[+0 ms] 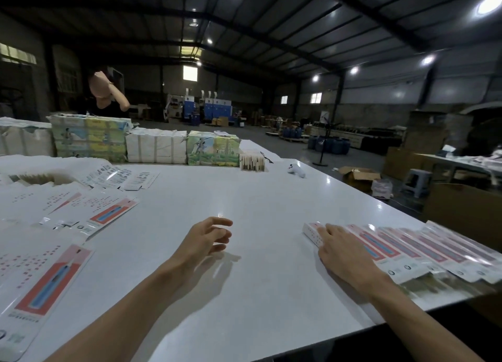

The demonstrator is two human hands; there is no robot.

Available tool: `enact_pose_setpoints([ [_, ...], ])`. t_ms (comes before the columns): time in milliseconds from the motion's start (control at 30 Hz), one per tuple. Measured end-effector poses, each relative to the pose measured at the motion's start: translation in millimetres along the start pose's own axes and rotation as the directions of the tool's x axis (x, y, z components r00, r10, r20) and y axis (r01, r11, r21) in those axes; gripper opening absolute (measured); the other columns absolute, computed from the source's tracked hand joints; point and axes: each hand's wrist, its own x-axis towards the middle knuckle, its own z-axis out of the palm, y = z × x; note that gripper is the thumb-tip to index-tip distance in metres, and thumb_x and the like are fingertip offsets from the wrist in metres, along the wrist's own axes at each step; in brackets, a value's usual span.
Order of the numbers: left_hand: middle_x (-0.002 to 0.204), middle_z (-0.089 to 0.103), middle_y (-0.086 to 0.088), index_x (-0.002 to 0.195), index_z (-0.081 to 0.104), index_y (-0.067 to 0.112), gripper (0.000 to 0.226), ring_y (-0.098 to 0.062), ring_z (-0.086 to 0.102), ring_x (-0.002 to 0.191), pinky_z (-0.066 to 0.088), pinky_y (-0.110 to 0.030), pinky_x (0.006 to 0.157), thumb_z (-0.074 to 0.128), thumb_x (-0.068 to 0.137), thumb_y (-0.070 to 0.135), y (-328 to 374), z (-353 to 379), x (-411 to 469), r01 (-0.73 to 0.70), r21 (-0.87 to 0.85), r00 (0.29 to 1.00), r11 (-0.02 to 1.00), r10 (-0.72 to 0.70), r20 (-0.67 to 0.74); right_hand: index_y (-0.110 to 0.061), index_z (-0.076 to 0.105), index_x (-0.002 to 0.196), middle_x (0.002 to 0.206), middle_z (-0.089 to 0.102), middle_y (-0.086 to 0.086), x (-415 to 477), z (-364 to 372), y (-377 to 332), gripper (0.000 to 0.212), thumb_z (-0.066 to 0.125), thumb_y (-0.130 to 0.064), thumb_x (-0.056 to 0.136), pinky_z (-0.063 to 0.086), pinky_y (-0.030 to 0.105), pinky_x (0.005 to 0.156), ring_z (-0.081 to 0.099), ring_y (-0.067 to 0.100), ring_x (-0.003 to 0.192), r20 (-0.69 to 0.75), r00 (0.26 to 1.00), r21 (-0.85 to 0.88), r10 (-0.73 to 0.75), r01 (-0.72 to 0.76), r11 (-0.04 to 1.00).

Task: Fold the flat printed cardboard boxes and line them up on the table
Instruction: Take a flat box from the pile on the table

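Boxes (423,250) lined up at right; right hand (345,253) presses the end one, fingers (326,235) flat. Left hand (206,239) hovers empty, loosely curled. Guessing it grabs another flat (112,215) next.

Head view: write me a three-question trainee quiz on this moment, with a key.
1. Fill in: the flat boxes lie on the ___ side of the table.
2. True or false: the left hand grips something.
3. The right hand rests on: A, the bare table; B, the left end of the row of folded boxes; C, a flat box.
Key: 1 left; 2 false; 3 B.
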Motion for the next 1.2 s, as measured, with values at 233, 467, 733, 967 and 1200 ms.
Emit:
enact_pose_setpoints([
  [233, 0.089, 0.075, -0.003, 0.111, 0.077, 0.014, 0.027, -0.015, 0.070, 0.086, 0.058, -0.021, 0.078, 0.053, 0.104, 0.002, -2, -1, 1, -0.011, 0.018, 1.000, 1.000, 0.010, 0.019, -0.023, 0.041, 0.147, 0.144, 0.052, 0.000, -11, 1, 22, 0.044, 0.052, -0.037, 0.107, 0.049, 0.033, 0.108, 0.057, 0.015, 0.124, -0.014, 0.995, -0.071, 0.096, -0.097, 0.993],
  [467, 0.092, 0.071, -0.007, 0.107, 0.077, 0.011, 0.027, -0.017, 0.067, 0.082, 0.057, -0.021, 0.075, 0.052, 0.103, 0.000, 4, 0, -5, -0.009, 0.064, 1.000, 0.998, 0.009, -0.003, -0.020, 0.047, 0.142, 0.142, 0.052, 0.001, 18, -1, -41, 0.039, 0.047, -0.035, 0.107, 0.033, 0.034, 0.118, 0.048, 0.022, 0.134, -0.126, 0.991, -0.153, -0.051, 0.032, 0.988],
  [733, 0.113, 0.072, 0.002, 0.114, 0.072, 0.029, 0.024, -0.016, 0.067, 0.096, 0.059, -0.037, 0.087, 0.054, 0.102, 0.019, 24, -11, -14, -0.020, 0.673, 0.954, 0.739, 0.216, -0.208, -0.018, 0.063, 0.116, 0.108, 0.068, 0.000, 75, 0, -179, 0.022, 0.047, -0.027, 0.104, 0.050, 0.035, 0.095, 0.062, 0.021, 0.100, -0.273, 0.926, 0.126, -0.261, 0.303, 0.945],
  [967, 0.136, 0.058, -0.011, 0.138, 0.055, 0.013, 0.042, -0.031, 0.057, 0.126, 0.046, -0.040, 0.103, 0.064, 0.100, 0.029, 67, -106, -39, 0.491, 0.870, 0.871, -0.037, -0.008, -0.492, -0.019, 0.067, 0.112, 0.104, 0.071, -0.004, 76, 35, -185, 0.022, 0.054, -0.021, 0.095, 0.047, 0.035, 0.093, 0.064, 0.020, 0.101, -0.225, 0.933, 0.187, -0.281, 0.325, 0.927],
  [1200, 0.140, 0.052, -0.008, 0.143, 0.048, 0.016, 0.099, -0.028, 0.051, 0.131, 0.046, -0.035, 0.101, 0.083, 0.070, 0.072, 73, -155, -75, 0.690, 0.703, 0.689, -0.171, -0.143, -0.711, -0.020, 0.065, 0.123, 0.107, 0.069, -0.007, 77, 34, -195, 0.028, 0.048, -0.022, 0.101, 0.039, 0.033, 0.096, 0.059, 0.018, 0.107, -0.250, 0.925, 0.331, -0.285, 0.358, 0.873],
])
